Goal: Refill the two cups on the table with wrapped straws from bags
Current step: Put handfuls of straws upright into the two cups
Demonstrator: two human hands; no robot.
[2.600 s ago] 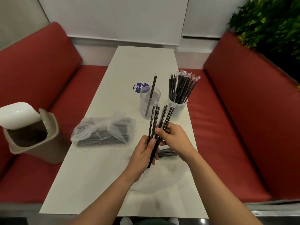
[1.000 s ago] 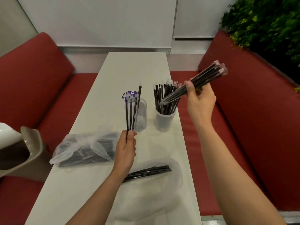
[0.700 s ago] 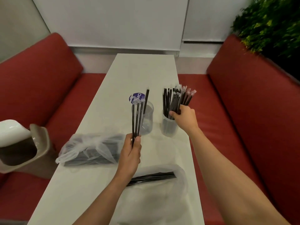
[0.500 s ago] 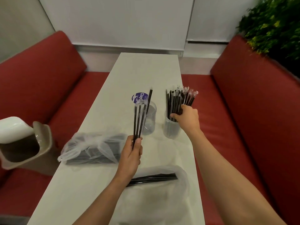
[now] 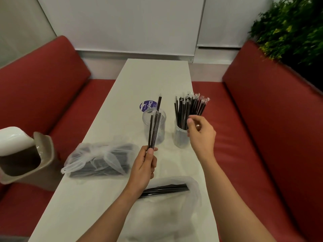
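Note:
Two clear cups stand mid-table. The left cup (image 5: 161,135) holds a single black wrapped straw. The right cup (image 5: 180,137) is packed with several black wrapped straws (image 5: 189,107). My left hand (image 5: 145,165) grips a few wrapped straws (image 5: 153,131) upright in front of the left cup. My right hand (image 5: 201,135) hovers beside the right cup, fingers loosely curled, holding nothing. A tied plastic bag full of straws (image 5: 99,161) lies at the left. An open bag (image 5: 167,206) near me holds a few straws (image 5: 166,188).
The white table (image 5: 153,77) runs between two red benches. A beige bin with a white swing lid (image 5: 19,156) stands on the left bench. A purple round sticker (image 5: 147,104) lies behind the left cup. Green plants sit at the upper right.
My right hand put its bundle of straws into the right cup and has let go, drawing back slightly. My left hand still holds its few straws upright.

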